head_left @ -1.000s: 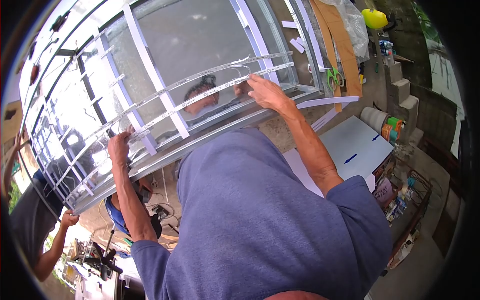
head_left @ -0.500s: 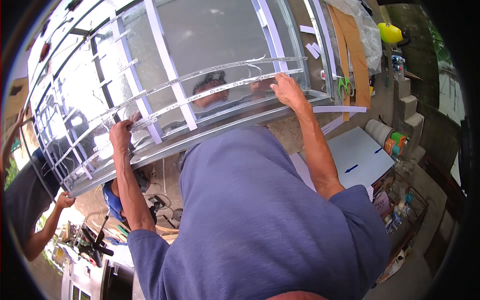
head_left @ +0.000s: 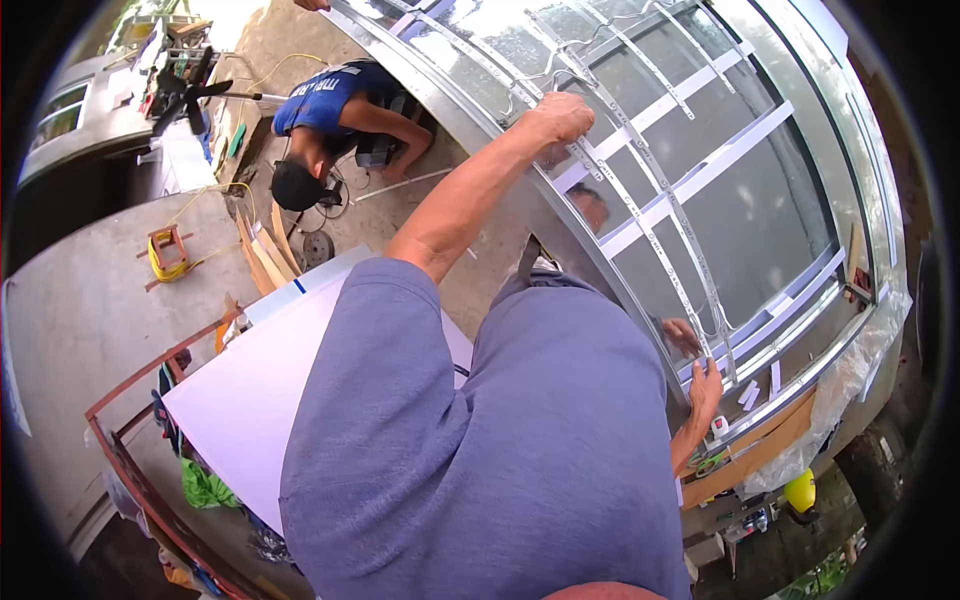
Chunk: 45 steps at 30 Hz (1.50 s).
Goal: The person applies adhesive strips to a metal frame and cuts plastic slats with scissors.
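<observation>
My left hand (head_left: 562,118) is closed around the upper part of a white LED strip (head_left: 648,232), over a framed glass panel (head_left: 745,215). At the strip's lower end, the fingertips of my right hand (head_left: 706,388) pinch it near the panel's edge. A second LED strip (head_left: 690,240) with a loose wire runs alongside the first. Beneath both strips, white crossbars (head_left: 690,185) span the glass, which mirrors my right hand and part of my head. Exact finger contact on the strip is partly hidden.
A co-worker in a blue shirt (head_left: 345,95) bends low beside the metal frame (head_left: 590,255). Behind me lie a white sheet (head_left: 250,400) and a rusty metal rack (head_left: 130,455). Cardboard (head_left: 750,455), clear plastic (head_left: 830,435) and a yellow helmet (head_left: 800,490) are at the right.
My view has turned left, so the panel now slants down to the right and the co-worker shows fully. Both hands stay at the LED strip.
</observation>
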Tool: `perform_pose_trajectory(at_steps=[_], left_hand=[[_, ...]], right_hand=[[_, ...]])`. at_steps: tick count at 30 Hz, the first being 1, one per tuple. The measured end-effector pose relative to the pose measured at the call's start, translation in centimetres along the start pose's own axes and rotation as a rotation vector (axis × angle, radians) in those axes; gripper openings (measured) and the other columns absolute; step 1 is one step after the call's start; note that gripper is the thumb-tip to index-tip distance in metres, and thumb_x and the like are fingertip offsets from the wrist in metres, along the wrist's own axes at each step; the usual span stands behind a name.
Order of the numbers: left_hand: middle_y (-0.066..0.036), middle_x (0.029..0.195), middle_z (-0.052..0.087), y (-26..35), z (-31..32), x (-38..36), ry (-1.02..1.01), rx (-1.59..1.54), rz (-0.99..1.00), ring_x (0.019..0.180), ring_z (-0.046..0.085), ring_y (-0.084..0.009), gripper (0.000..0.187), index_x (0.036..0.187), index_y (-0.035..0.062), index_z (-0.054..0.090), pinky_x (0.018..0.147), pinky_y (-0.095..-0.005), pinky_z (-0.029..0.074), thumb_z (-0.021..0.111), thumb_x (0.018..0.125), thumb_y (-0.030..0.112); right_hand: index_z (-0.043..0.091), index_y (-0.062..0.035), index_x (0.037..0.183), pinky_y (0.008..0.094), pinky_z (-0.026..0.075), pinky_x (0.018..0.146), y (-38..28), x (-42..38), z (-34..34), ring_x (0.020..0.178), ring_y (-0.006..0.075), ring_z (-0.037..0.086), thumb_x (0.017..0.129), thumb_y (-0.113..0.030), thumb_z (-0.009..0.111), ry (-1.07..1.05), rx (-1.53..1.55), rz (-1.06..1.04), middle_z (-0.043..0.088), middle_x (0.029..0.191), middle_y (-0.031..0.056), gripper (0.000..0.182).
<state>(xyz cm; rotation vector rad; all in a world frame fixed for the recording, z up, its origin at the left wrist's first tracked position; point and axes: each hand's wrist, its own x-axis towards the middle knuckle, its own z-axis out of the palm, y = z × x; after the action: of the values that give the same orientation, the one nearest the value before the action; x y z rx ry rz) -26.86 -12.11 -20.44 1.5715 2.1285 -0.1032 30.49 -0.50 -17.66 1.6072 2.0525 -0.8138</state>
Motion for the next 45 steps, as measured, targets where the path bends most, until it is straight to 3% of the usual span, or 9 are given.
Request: perform_pose_trajectory(at_steps=[9,12,16,19,25,31,34,40,45], left_hand=[[-0.013,0.085,0.073,2.2,-2.3,-3.2,-0.014,-0.016,-0.053,0.084,0.072,-0.0314,0.019,0.073,0.0073,0.072,0.071,-0.0377,0.059,0.076,0.057,-0.001],[-0.012,0.085,0.072,2.1,-2.3,-3.3,0.074,-0.006,0.059,0.085,0.071,-0.0327,0.021,0.081,0.0116,0.073,0.071,-0.0408,0.057,0.076,0.061,0.003],[-0.010,0.089,0.073,1.0,-0.2,-0.9,0.109,0.015,0.060,0.090,0.071,-0.0327,0.019,0.095,0.0166,0.076,0.073,-0.0445,0.055,0.067,0.079,0.014],[-0.011,0.088,0.073,1.3,-0.2,-0.6,0.101,-0.005,0.034,0.089,0.071,-0.0331,0.021,0.095,0.0164,0.077,0.072,-0.0444,0.056,0.070,0.075,0.012],[-0.013,0.086,0.073,1.9,-0.9,-1.1,0.103,0.079,0.057,0.086,0.071,-0.0347,0.026,0.091,0.0155,0.077,0.071,-0.0444,0.057,0.078,0.065,0.010],[-0.014,0.085,0.072,2.3,-1.2,-0.5,0.029,0.123,0.016,0.085,0.071,-0.0357,0.020,0.091,0.0147,0.077,0.070,-0.0450,0.057,0.074,0.071,0.012],[-0.020,0.085,0.071,1.8,-0.8,-0.6,0.098,0.092,0.118,0.083,0.071,-0.0387,0.017,0.084,0.0050,0.075,0.068,-0.0464,0.056,0.060,0.077,0.005],[-0.015,0.084,0.072,1.6,-0.2,-0.2,0.101,0.040,0.116,0.083,0.071,-0.0362,0.020,0.095,0.0202,0.078,0.070,-0.0459,0.055,0.067,0.080,0.013],[-0.011,0.088,0.074,1.9,-0.6,-0.1,0.087,0.008,0.149,0.083,0.070,-0.0346,0.019,0.105,0.0221,0.078,0.072,-0.0452,0.055,0.069,0.088,0.021]], right_hand=[[0.061,0.0008,0.133,0.0428,0.050,0.076,5.5,2.7,2.5,0.078,0.0327,0.065,0.089,-0.034,0.065,0.153,-0.129,-0.186,0.068,0.088,0.0217,0.056],[0.061,0.0007,0.132,0.0421,0.051,0.078,4.5,2.3,2.0,0.079,0.0334,0.065,0.088,-0.034,0.065,0.088,-0.143,-0.080,0.068,0.090,0.0226,0.056],[0.057,0.0046,0.133,0.0456,0.043,0.105,-0.6,-0.5,-0.1,0.122,0.0444,0.058,0.092,-0.027,0.062,0.026,-0.061,0.055,0.062,0.127,0.0300,0.052],[0.060,0.0012,0.133,0.0461,0.050,0.089,1.1,0.0,1.3,0.099,0.0392,0.068,0.090,-0.029,0.064,0.165,-0.079,-0.038,0.069,0.103,0.0268,0.052],[0.058,0.0036,0.134,0.0431,0.047,0.102,-0.7,-1.0,0.3,0.118,0.0409,0.063,0.091,-0.025,0.063,0.111,0.017,0.036,0.065,0.124,0.0288,0.052],[0.059,0.0034,0.133,0.0443,0.046,0.101,-1.4,-1.4,-0.2,0.117,0.0412,0.063,0.092,-0.026,0.063,0.116,0.049,0.025,0.065,0.123,0.0287,0.051],[0.059,0.0041,0.129,0.0454,0.046,0.100,-1.5,-1.5,-0.1,0.117,0.0437,0.061,0.092,-0.024,0.063,0.142,0.083,0.018,0.064,0.122,0.0284,0.046],[0.059,0.0048,0.126,0.0460,0.046,0.100,-1.2,-1.7,0.5,0.117,0.0456,0.059,0.092,-0.022,0.064,0.181,0.169,0.039,0.062,0.124,0.0295,0.043],[0.059,0.0023,0.130,0.0456,0.046,0.102,-0.3,-1.4,1.3,0.120,0.0433,0.059,0.092,-0.027,0.064,0.203,0.185,0.036,0.062,0.127,0.0277,0.048]])
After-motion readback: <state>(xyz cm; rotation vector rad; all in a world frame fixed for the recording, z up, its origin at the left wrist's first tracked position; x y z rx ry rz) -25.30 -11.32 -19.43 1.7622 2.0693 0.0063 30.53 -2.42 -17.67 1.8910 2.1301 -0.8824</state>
